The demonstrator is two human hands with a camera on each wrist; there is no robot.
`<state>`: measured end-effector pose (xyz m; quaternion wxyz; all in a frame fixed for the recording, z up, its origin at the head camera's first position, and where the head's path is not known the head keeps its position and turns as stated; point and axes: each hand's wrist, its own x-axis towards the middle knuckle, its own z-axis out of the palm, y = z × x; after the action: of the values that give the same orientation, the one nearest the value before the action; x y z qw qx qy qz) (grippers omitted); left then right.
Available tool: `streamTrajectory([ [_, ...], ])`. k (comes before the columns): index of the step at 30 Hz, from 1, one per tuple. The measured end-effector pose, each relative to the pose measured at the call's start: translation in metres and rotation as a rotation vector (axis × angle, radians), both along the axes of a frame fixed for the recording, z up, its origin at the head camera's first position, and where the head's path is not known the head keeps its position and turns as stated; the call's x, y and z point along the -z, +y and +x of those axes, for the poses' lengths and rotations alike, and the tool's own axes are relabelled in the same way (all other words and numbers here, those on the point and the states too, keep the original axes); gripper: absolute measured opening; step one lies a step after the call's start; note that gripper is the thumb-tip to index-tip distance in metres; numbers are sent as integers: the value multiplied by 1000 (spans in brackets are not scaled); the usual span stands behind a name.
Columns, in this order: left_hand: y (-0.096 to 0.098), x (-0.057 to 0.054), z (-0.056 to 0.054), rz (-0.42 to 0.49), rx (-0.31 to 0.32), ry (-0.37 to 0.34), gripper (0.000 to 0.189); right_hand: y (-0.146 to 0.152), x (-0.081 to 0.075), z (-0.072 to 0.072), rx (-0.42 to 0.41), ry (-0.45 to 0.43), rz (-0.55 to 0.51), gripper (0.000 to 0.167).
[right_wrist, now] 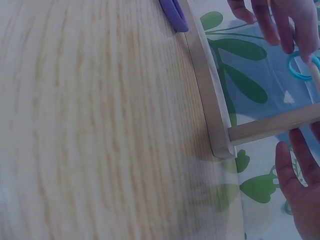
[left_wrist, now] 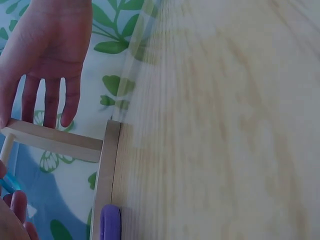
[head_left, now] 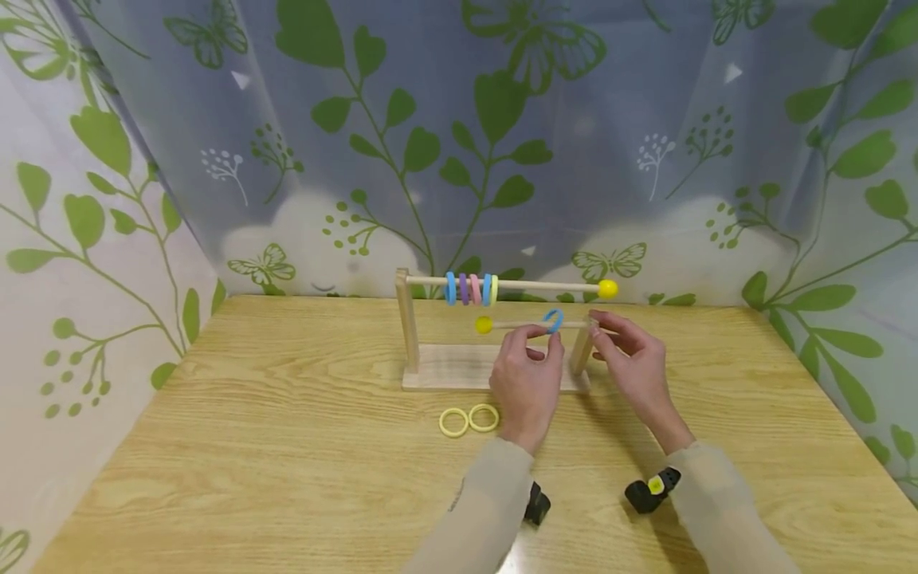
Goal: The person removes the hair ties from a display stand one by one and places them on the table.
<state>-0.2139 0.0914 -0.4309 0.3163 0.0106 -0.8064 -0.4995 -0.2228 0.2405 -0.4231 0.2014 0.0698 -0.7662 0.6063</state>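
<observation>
A wooden rack (head_left: 495, 371) stands on the table with a rod on each of two posts. My left hand (head_left: 527, 387) is at the lower rod (head_left: 512, 324), finger and thumb pinching a blue ring (head_left: 553, 320) that hangs around it. In the left wrist view the blue ring (left_wrist: 10, 185) shows between fingertips. My right hand (head_left: 637, 368) holds the top of the right post (head_left: 582, 351) between thumb and forefinger; its other fingers hang loosely beside the post in the left wrist view. Several coloured rings (head_left: 474, 289) hang around the upper rod (head_left: 545, 285).
Two yellow rings (head_left: 468, 420) lie flat on the table (head_left: 287, 446), left of my left forearm. Yellow balls cap the upper rod's right end (head_left: 608, 288) and the lower rod's left end (head_left: 484, 324). A patterned curtain (head_left: 459, 159) closes off the back.
</observation>
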Motion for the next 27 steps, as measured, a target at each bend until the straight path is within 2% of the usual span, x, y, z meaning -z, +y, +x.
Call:
streamTrajectory([
  [7,-1,-1,2,16,13,8,16,0,0,1,3,-4,-2,32],
  [16,-3,-1,1,35,37,9,9,0,1,1,-1,2,5,31],
  [27,-8,0,1,51,48,32,10,-1,2,0,-6,7,-8,32],
])
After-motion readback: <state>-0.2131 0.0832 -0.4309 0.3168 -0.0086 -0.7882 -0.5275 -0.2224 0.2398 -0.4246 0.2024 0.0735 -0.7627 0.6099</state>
